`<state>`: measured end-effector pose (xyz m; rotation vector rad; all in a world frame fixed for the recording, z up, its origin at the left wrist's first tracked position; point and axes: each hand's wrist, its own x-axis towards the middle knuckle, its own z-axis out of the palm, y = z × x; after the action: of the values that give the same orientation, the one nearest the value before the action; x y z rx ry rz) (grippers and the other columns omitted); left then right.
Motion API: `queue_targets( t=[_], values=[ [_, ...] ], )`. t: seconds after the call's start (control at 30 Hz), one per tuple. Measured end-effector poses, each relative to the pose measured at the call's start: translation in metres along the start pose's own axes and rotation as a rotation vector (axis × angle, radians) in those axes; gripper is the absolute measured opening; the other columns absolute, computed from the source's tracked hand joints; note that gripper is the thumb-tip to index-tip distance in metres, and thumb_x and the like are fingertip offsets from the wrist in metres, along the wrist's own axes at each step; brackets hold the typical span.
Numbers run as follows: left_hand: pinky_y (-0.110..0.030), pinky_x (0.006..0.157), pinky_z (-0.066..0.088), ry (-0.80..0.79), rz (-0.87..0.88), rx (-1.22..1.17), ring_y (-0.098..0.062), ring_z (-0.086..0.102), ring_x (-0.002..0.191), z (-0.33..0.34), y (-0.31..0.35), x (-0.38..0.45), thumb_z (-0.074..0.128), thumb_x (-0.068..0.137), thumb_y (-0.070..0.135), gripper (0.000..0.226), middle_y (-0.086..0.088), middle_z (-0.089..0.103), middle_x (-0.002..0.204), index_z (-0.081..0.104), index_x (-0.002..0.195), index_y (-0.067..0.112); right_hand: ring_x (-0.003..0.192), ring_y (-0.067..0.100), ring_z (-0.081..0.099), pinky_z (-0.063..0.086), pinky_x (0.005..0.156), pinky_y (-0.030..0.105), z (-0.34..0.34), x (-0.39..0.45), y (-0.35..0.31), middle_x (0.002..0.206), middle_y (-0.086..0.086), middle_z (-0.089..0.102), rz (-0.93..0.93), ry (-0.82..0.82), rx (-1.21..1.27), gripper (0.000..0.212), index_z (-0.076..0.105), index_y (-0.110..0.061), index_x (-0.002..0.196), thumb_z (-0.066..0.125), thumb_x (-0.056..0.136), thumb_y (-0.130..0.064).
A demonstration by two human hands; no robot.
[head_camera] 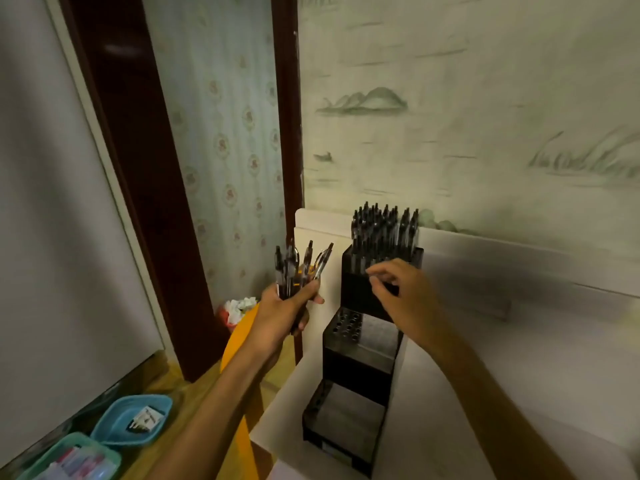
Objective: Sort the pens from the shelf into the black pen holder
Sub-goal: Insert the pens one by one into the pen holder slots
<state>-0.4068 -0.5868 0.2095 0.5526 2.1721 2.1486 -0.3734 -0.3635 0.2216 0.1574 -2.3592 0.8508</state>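
Shelf point(485, 341), white, carries the three-tier black holder point(356, 368) near its left edge. Top tier at the rear is packed with pens point(384, 230); middle and front tiers look empty. Left hand point(280, 317) off the left edge, fingers wrapped round a bundle point(298, 268) of pens, tips up. Right hand point(401, 299) at the top tier, fingers loosely curled, apparently holding nothing. Pens judged light, stiff, slick; pinch one mid-barrel.

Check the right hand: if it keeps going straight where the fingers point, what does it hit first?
Probably the pens standing in the top tier of the black pen holder. The right hand points up-left with its fingertips just at that tier's front edge. Depth is unclear; it might touch the rim first.
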Motion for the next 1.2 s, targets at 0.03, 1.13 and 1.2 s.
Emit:
queue_targets(
  t=[0.03,1.13,1.2],
  values=[
    [-0.023,0.043,0.037,-0.014,0.005,-0.028,-0.012,0.044,0.043,0.004,-0.001,0.008,0.062,0.097,0.032,0.032,0.005,0.064,0.059,0.067,0.1,0.0,0.091,0.008,0.063,0.052,0.085,0.023,-0.001,0.003,0.001,0.103,-0.002,0.067,-0.009,0.009,-0.005,0.014,0.071,-0.015,0.106,0.064,0.094,-0.014],
    [-0.019,0.045,0.046,-0.247,-0.027,-0.263,-0.021,0.074,0.065,0.04,-0.003,0.126,0.084,0.076,0.024,0.027,-0.002,0.078,0.083,0.074,0.099,0.014,0.077,0.019,0.073,0.058,0.084,0.047,0.024,0.066,-0.029,0.075,0.003,0.075,0.464,0.395,0.324,0.021,0.077,-0.018,0.079,0.074,0.084,-0.038],
    [-0.017,0.045,0.046,-0.253,-0.025,-0.284,-0.02,0.074,0.067,0.039,-0.005,0.128,0.084,0.076,0.023,0.027,-0.002,0.078,0.085,0.074,0.1,0.014,0.076,0.021,0.073,0.059,0.083,0.045,0.024,0.068,-0.031,0.075,0.004,0.075,0.465,0.387,0.345,0.021,0.077,-0.016,0.08,0.074,0.086,-0.036]
  ],
)
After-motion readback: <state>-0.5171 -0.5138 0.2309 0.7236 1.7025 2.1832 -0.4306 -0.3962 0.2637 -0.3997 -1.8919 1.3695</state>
